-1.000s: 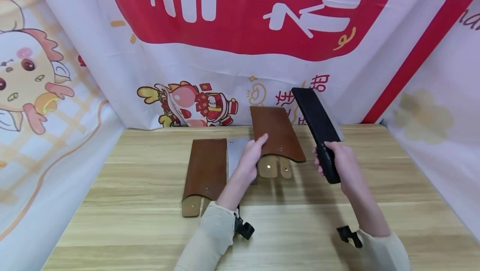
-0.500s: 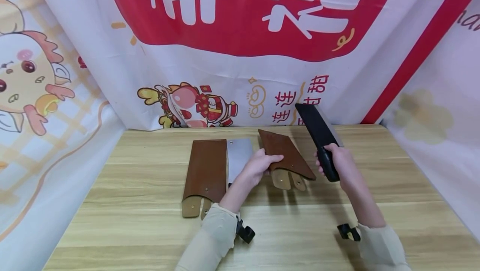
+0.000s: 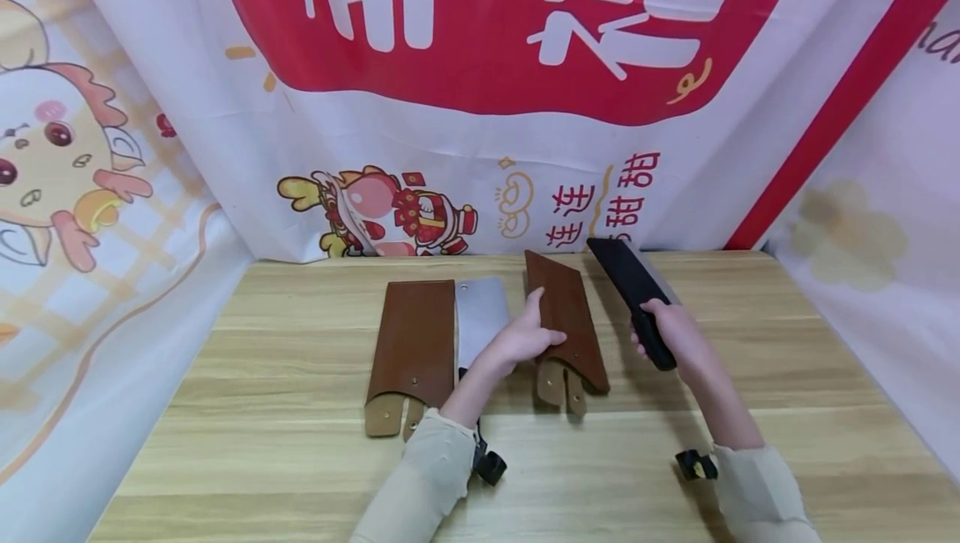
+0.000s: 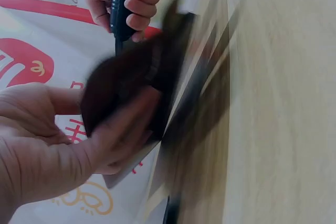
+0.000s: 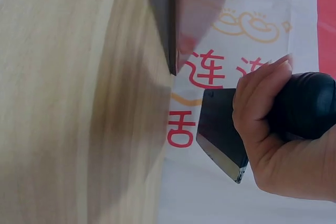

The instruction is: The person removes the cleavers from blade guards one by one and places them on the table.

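Note:
A brown leather knife sheath (image 3: 564,301) with two tan snap straps is tilted just above the table, and my left hand (image 3: 525,333) grips its left edge between thumb and fingers. In the left wrist view the sheath (image 4: 131,74) is dark and blurred. To the right, my right hand (image 3: 671,330) holds a cleaver by its black handle (image 3: 654,343). That cleaver's blade (image 3: 622,268) is black with a silvery edge and points away, up and left. The right wrist view shows the fingers curled round the handle (image 5: 307,103).
A second brown sheath (image 3: 412,334) lies flat left of my hands. Beside it lies a grey-bladed cleaver (image 3: 478,309), its handle mostly hidden by my left forearm. A printed cloth (image 3: 420,126) hangs behind the wooden table (image 3: 300,476).
My left hand has moved slightly right and down, lowering and turning the sheath. The cleaver in my right hand has sunk toward the table. The second sheath and cleaver lie unmoved.

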A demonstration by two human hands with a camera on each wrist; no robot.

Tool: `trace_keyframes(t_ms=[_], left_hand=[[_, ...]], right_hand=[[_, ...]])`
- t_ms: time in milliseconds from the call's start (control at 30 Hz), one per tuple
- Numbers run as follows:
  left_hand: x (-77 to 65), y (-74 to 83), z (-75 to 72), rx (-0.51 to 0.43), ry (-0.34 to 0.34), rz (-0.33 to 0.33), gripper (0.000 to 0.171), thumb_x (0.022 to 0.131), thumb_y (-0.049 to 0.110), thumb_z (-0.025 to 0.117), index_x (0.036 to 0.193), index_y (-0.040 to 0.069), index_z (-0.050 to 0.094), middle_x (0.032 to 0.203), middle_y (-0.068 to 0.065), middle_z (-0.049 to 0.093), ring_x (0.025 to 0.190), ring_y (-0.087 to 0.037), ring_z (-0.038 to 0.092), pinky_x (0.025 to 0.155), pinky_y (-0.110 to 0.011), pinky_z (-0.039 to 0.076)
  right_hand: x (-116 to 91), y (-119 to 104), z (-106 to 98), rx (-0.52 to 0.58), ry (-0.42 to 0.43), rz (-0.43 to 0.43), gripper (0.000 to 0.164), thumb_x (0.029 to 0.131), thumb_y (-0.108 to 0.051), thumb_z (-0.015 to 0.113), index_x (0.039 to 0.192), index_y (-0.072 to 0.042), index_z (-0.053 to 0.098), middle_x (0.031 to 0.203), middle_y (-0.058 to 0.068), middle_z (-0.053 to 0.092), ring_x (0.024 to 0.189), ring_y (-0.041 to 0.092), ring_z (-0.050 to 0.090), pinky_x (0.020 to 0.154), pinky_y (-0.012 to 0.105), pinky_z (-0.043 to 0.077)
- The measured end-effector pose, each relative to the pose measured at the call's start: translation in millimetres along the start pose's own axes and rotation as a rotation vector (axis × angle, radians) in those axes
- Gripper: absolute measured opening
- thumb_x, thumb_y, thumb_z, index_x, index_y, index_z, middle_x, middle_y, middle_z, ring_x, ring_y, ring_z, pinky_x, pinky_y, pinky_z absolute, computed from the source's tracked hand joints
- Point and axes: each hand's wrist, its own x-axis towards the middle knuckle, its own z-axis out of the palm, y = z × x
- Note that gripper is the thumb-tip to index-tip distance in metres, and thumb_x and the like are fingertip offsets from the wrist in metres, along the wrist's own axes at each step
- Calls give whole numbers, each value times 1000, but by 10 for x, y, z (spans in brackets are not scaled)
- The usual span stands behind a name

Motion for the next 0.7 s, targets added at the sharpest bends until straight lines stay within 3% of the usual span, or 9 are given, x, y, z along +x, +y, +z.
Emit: trace_keyframes(t_ms=[133, 167, 233, 300, 367, 467, 700], left_hand=[[-1, -15, -25, 167, -3, 15, 84, 100, 10, 65, 165, 6, 13, 166, -22, 29, 150, -35, 31, 122, -47, 30], [-12, -15, -37, 184, -5, 9, 82, 100, 9, 66, 165, 7, 16, 164, -22, 32, 144, -37, 42, 117, -48, 38], [-24, -18, -60, 208, -14, -5, 78, 100, 7, 65, 164, 8, 21, 160, -23, 37, 122, -38, 62, 101, -48, 53], [-36, -22, -80, 199, -27, -27, 74, 100, 3, 64, 163, 8, 26, 143, -26, 54, 88, -33, 72, 78, -45, 62], [-43, -30, -92, 182, -31, -54, 73, 99, -2, 63, 162, 10, 29, 116, -25, 65, 58, -28, 65, 60, -45, 62], [-32, -39, -105, 192, -23, -74, 73, 98, -5, 62, 162, 10, 30, 81, -17, 64, 51, -17, 58, 58, -43, 62], [2, -59, -137, 244, -8, -73, 75, 96, -6, 65, 162, 8, 32, 74, -15, 64, 50, -17, 59, 59, -40, 62]], right_hand=[[25, 42, 4, -78, 4, 10, 41, 109, -27, 37, 105, 10, 55, 70, 5, 61, 53, 10, 56, 52, 25, 54], [30, 51, 6, -96, 6, 9, 42, 109, -28, 39, 105, 10, 56, 69, 5, 61, 52, 10, 56, 52, 25, 54], [33, 69, 6, -130, 7, 3, 42, 109, -28, 41, 103, 11, 56, 68, 6, 61, 51, 10, 57, 51, 25, 54], [34, 83, 4, -161, 5, -6, 42, 109, -28, 43, 102, 11, 56, 67, 5, 61, 51, 9, 57, 50, 24, 53], [36, 96, -1, -186, 4, -15, 41, 109, -27, 43, 101, 11, 57, 66, 5, 61, 50, 9, 57, 50, 23, 53], [35, 106, -6, -216, -4, -22, 41, 109, -27, 44, 100, 10, 57, 67, 6, 62, 50, 9, 57, 50, 24, 52], [43, 116, -13, -229, -15, -25, 40, 109, -27, 44, 99, 10, 57, 67, 6, 61, 50, 10, 57, 50, 24, 52]])
